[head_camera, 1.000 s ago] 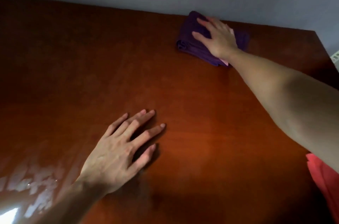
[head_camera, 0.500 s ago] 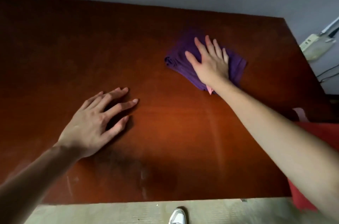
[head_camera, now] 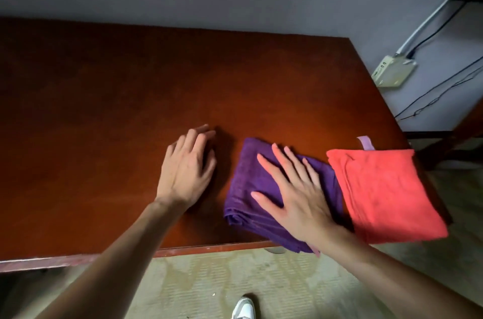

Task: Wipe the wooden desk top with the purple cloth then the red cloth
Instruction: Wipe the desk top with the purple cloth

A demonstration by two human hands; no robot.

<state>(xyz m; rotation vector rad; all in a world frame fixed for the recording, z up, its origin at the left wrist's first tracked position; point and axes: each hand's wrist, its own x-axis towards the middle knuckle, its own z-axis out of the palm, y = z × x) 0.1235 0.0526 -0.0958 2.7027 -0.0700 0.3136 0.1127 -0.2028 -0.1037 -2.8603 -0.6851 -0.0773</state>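
Head view: right hand (head_camera: pixel 295 195) presses the purple cloth (head_camera: pixel 251 188) under spread, straight fingers (head_camera: pixel 271 172), beside the red cloth (head_camera: pixel 384 193).

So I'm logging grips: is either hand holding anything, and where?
Nothing is gripped. The right hand presses flat on the purple cloth's middle; the left hand rests on the desk.

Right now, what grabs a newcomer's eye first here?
The red cloth, bright at the desk's near right corner, overhanging the edge. Next to it the purple cloth, folded, with the right hand flat on top. The left hand rests on the bare wooden desk top just left of it.
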